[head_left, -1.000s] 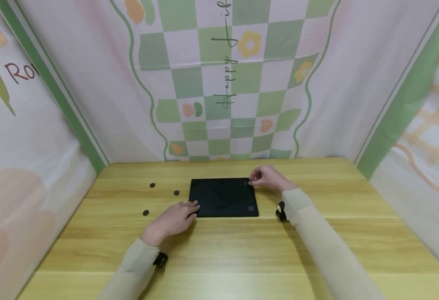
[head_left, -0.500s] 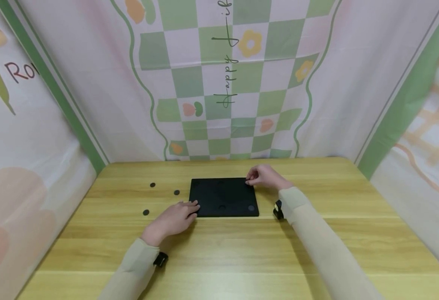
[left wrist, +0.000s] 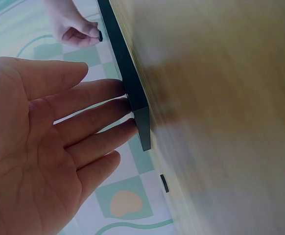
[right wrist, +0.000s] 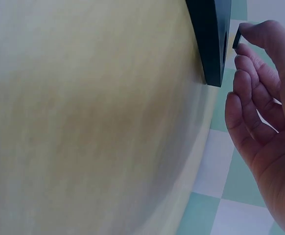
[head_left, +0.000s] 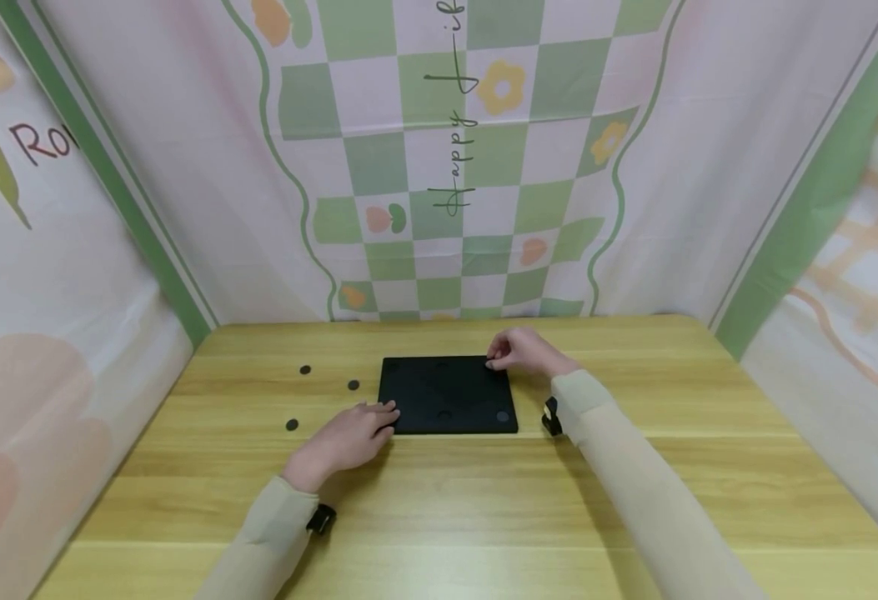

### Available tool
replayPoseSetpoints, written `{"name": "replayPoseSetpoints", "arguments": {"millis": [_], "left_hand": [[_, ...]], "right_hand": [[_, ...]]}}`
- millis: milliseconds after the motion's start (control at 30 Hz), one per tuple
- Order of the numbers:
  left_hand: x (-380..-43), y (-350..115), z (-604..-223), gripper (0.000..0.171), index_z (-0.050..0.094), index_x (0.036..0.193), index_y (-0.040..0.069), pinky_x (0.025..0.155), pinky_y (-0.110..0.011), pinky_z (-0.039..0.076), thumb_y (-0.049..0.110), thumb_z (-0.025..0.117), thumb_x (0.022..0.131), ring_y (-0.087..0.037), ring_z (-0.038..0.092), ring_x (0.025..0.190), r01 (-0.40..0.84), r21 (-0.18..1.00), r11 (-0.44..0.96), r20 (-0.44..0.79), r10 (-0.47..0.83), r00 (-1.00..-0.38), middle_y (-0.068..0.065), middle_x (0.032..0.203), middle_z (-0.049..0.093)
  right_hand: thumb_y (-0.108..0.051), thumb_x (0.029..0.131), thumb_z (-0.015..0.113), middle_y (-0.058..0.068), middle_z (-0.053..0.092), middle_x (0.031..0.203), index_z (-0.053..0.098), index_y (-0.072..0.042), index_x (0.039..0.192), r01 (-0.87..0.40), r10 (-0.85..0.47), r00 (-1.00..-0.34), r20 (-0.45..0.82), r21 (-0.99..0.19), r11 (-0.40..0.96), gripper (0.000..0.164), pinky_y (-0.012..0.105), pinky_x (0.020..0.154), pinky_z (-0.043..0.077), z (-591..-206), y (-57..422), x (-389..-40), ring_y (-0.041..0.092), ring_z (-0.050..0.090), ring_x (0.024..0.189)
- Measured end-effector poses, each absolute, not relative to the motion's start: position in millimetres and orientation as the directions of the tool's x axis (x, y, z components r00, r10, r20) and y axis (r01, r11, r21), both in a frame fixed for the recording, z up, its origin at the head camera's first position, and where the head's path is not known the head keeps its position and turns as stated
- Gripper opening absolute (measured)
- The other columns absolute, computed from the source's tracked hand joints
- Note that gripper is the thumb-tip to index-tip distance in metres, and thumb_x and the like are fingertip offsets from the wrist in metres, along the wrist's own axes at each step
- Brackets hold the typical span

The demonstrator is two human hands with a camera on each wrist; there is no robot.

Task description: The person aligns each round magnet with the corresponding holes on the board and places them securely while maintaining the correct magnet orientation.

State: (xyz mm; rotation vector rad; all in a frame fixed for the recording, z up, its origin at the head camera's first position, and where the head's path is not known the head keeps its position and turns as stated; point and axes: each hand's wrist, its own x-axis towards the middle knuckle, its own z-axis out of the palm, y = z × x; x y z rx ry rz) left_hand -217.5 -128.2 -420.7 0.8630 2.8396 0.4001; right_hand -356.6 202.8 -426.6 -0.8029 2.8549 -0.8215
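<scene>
A thin black rectangular board with several shallow round recesses lies flat on the wooden table. Straight fingers of my left hand rest on its near left corner; the left wrist view shows the palm with the fingertips against the board's edge. Over the far right corner, my right hand pinches a small black disc between thumb and index finger. That disc stands on edge, slightly apart from the board's face in the right wrist view. A greyish disc sits at the board's near right corner.
Loose black discs lie left of the board: one farther back, a middle disc and a nearer disc. A printed curtain hangs behind the table, with more cloth at both sides.
My right hand has shifted slightly left along the board's far edge. The greyish round spot seen by its fingertips a second ago no longer shows there. My left hand stays put.
</scene>
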Motion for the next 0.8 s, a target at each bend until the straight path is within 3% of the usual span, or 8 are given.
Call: {"name": "replayPoseSetpoints", "arguments": {"millis": [800], "left_hand": [[-218.6,-129.4,-421.0,0.04,0.051,0.137,0.006,0.114,-0.046,0.029,0.023,0.045,0.101,-0.027,0.04,0.136,0.516,0.302,0.801,-0.075,0.56,-0.825,-0.01,0.146,0.043]], "right_hand": [[-0.022,0.08,0.076,-0.002,0.069,0.078,0.073,-0.012,0.084,-0.529,-0.558,-0.826,0.081,-0.453,0.717,0.011,0.025,0.067,0.053,-422.1,180.8,-362.6,0.007,0.061,0.071]]}}
